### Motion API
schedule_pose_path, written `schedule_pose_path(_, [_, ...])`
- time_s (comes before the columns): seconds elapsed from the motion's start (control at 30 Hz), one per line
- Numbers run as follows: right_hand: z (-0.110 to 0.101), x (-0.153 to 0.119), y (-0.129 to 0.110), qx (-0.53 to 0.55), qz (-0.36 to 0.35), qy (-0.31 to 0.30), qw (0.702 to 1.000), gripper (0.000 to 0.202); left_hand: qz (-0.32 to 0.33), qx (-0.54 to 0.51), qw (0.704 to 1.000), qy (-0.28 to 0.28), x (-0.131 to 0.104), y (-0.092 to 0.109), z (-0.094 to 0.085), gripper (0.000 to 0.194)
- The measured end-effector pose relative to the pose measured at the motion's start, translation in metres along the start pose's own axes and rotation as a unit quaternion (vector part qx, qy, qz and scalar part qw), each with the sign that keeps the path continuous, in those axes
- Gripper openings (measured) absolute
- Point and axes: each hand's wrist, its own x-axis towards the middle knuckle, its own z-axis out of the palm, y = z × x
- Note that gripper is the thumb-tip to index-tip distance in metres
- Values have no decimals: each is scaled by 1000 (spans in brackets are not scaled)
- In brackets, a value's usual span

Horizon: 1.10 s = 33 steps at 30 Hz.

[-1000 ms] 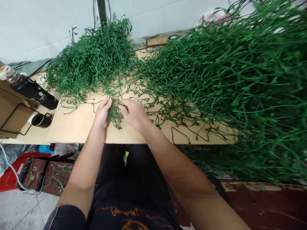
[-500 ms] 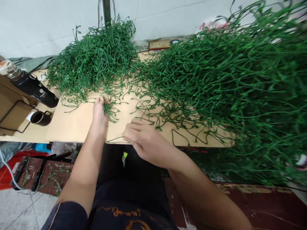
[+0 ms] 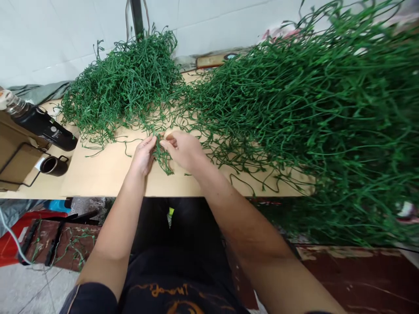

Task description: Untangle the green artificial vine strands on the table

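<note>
A small bunch of green cords [image 3: 163,158] sits in my left hand [image 3: 144,155], its fingers closed round the upper part while the knotted ends hang toward the table's front. My right hand [image 3: 183,148] is beside it, thumb and fingers pinched close to the bunch's top; what lies between those fingertips is too small to make out. Behind my hands rises a heap of green knotted cords [image 3: 124,83]. To the right spreads a larger pile of longer green cords [image 3: 268,104], hanging over the table's front edge. Loose strands lie near both hands.
The tan tabletop [image 3: 104,174] ends just before my lap. At the left are a black bottle [image 3: 46,128], a dark mug [image 3: 54,165] and a cardboard box [image 3: 16,152]. A flat yellowish case [image 3: 211,61] lies by the tiled wall. Below left is a brown bench [image 3: 65,242].
My right hand has moved from the table's front edge up and inward to the bunch. My left hand has come slightly right with the bunch, and the view has shifted a little.
</note>
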Motion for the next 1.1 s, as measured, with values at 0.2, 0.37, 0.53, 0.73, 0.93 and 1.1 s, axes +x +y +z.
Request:
schedule_pose_path(0.2, [6,2,-3,70,-32,-71,995,21,-8,8,1000,0,2,-1,1,14])
schedule_pose_path(0.37, [3,-5,-3,73,-92,-87,989,24,-7,19,1000,-2,2,1,4,22])
schedule_pose_path(0.53, [-10,-32,-24,136,-231,-167,949,25,36,-36,990,135,15,3,1,32])
schedule_pose_path(0.73, [-39,-40,0,139,-75,-7,987,21,13,-34,996,86,15,2,-1,23])
schedule_pose_path(0.93, [-33,-25,23,133,-13,23,991,14,-12,10,1000,-14,3,2,0,22])
schedule_pose_path(1.1, [-14,-17,15,116,-18,33,993,13,-13,44,995,-89,-2,3,2,15])
